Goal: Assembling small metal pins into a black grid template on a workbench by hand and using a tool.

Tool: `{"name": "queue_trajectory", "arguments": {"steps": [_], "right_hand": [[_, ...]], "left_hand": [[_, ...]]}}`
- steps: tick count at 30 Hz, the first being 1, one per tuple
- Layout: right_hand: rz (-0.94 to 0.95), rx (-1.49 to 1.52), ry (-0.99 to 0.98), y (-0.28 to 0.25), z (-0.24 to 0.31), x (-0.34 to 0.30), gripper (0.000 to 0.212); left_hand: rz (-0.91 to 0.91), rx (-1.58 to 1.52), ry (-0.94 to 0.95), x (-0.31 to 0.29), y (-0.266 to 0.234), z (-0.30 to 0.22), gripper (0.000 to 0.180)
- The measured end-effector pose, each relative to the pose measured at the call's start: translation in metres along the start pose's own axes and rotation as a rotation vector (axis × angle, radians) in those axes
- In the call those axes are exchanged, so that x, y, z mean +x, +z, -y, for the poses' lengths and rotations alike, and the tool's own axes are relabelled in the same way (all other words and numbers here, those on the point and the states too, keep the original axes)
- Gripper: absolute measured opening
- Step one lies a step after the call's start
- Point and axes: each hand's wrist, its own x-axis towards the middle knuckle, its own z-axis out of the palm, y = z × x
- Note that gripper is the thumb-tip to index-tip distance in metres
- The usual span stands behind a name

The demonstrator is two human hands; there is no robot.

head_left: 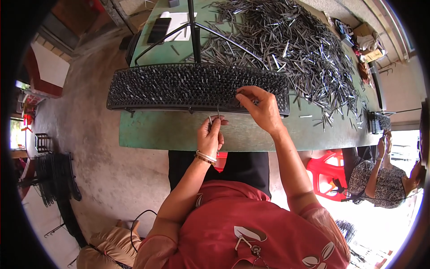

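A long black rack (156, 106) with rows of small holes stands along the near part of the table, most of its holes filled with thin dark strips (179, 83). Just below its front edge, my left hand (210, 136) is closed on a few thin narrow strips that poke up past the fingertips. My right hand (262, 107) reaches over the right half of the rack, thumb and forefinger pinched together close above the holes. Whatever lies in that pinch is too small to name.
A big heap of loose dark strips (295, 49) covers the far right of the green table (165, 134). A black upright pole (195, 36) with slanting rods rises behind the rack. Papers and a black phone (159, 30) lie far left. Another person (380, 179) works at right beside a red stool (324, 175).
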Motion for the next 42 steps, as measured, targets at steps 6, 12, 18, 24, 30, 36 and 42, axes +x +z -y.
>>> {"name": "queue_trajectory", "arguments": {"steps": [6, 12, 18, 24, 30, 36, 42], "right_hand": [[-0.094, -0.041, -0.127, 0.016, -0.014, 0.006, 0.018], [-0.054, -0.138, -0.181, 0.019, -0.015, 0.004, 0.02], [-0.069, -0.167, -0.183, 0.021, -0.014, 0.004, 0.02], [-0.077, -0.204, -0.222, 0.024, -0.019, 0.002, 0.022], [-0.129, -0.2, -0.215, 0.03, -0.016, -0.003, 0.025], [-0.146, -0.315, -0.403, 0.031, -0.022, -0.004, 0.022], [-0.19, -0.388, -0.407, 0.03, -0.025, -0.009, 0.021]], "left_hand": [[0.02, 0.018, -0.046, -0.004, 0.005, 0.001, 0.019], [0.075, -0.004, -0.053, -0.003, 0.003, 0.003, 0.018], [0.085, 0.003, -0.076, -0.004, 0.003, 0.005, 0.017], [0.31, -0.468, -0.407, 0.004, -0.016, 0.004, 0.02], [0.375, -0.284, -0.541, -0.04, -0.02, 0.008, 0.02], [0.401, -0.093, -0.571, -0.073, -0.036, 0.018, 0.019], [0.406, -0.151, -0.644, -0.075, -0.038, 0.01, 0.019]]}}
